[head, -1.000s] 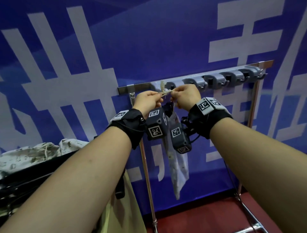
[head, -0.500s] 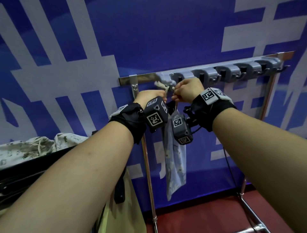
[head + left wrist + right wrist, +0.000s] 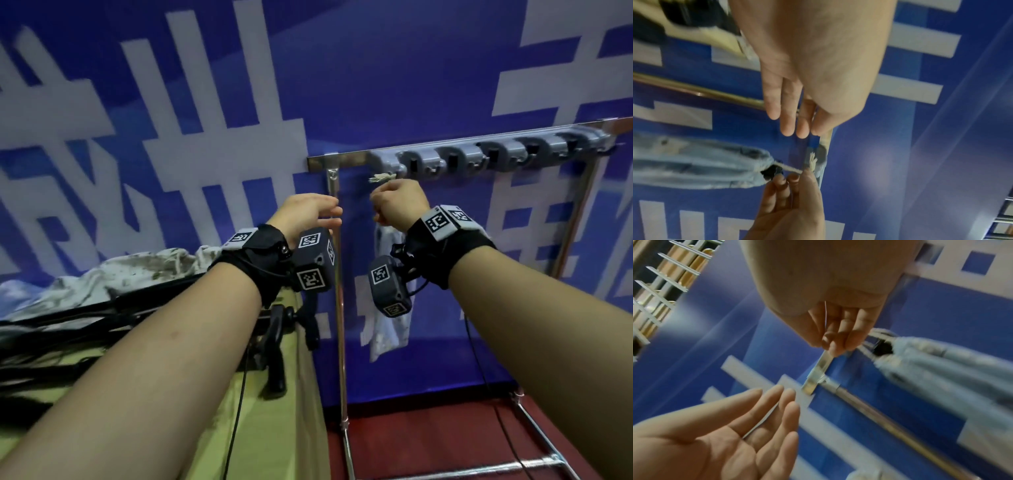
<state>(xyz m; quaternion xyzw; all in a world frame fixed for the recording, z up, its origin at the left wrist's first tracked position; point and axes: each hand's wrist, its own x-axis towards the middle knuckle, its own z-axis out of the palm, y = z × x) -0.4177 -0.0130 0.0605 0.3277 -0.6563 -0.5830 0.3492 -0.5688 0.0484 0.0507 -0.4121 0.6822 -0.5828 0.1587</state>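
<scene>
1. The right hand is closed in a pinch. Its thumb and curled fingers nip the drawstring just short of its frayed end.
2. The left hand holds nothing. Its fingers are straight and close together, apart from the cord and just beside the chrome upright.
3. The drawstring pouch hangs from that cord directly below the right hand, limp, with its mouth gathered tight. It is a pale blue-grey printed cloth. There is a dark spot at the neck, either a toggle or the opening itself; I cannot tell which.
4. My judgement on handling: the pouch looks light and thoroughly soft, and it sags flat as though it holds little. It will swing and twist rather than keep its shape. It is not fragile. The thin cord could slip through a loose pinch, and its frayed tip gives poor purchase.
5. The best hold is on the cord below the fray, or around the gathered neck, so the free hand can steady the body.
6. The frayed end sits just under the leftmost grey clip of the rail. I cannot tell whether it is caught there.
7. More grey clips run along the rail to the right, and none of those visible holds anything.
8. Behind the rack is a blue banner with white characters. To the left stands a table draped in yellowish cloth, bearing black stands and a mottled fabric heap.
</scene>
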